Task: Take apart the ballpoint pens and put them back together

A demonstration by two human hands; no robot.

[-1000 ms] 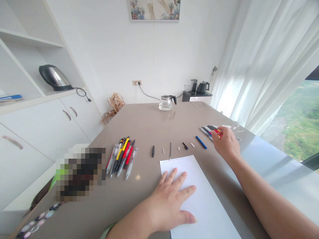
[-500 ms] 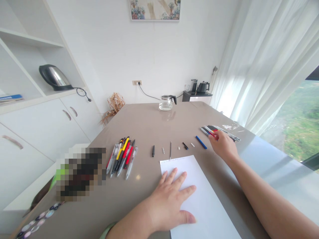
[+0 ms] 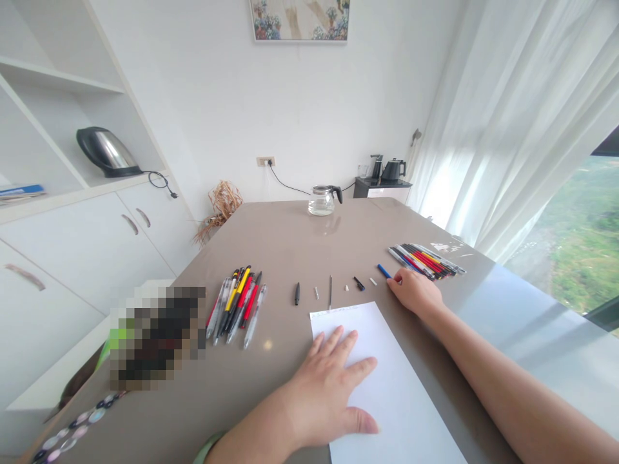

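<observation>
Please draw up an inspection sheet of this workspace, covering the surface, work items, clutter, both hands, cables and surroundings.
Surface: brown tabletop, glossy, with reflections.
Work items: white paper; blue barrel; small pen parts lined up beyond the paper; left pen pile; right pen group.
Clutter: white scraps beside the right pen group; bead string near the left edge; glass pot with clear liquid, far end.
Left hand: spread flat on the paper.
Right hand: fingers touching the blue barrel; grip firmness unclear.
Cables: black cable at wall socket; kettle cord, plug loose.
Surroundings: kettle on shelf; white curtain; framed picture.
</observation>
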